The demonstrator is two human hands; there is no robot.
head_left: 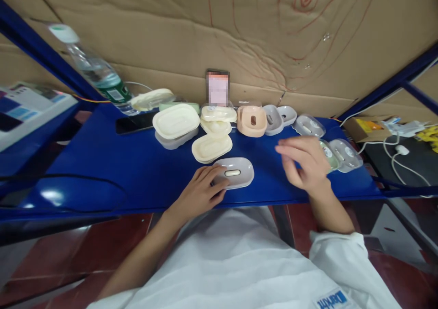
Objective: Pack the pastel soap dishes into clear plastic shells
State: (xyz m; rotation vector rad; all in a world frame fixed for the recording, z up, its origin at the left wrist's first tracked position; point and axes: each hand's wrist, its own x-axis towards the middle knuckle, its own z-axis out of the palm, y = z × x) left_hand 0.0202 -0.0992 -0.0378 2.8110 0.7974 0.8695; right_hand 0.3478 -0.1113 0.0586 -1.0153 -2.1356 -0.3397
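Observation:
My left hand (202, 191) rests on the blue shelf (112, 167) with its fingers against the left end of a grey oval case (236, 172) that has a small cream insert in the middle. My right hand (305, 161) hovers to the right of that case, fingers loosely spread and holding nothing. Right behind my right hand lie a green-rimmed case (330, 155) and a clear grey case (346, 154).
Cream lids (176, 120) and more cream cases (211, 147) are stacked at the back, with a peach case (252, 120) and grey cases (308, 125). A water bottle (92, 69) leans at the left, a dark phone (134, 123) lies flat, and cardboard (239, 26) forms the back wall. Cables (398, 156) lie at the right.

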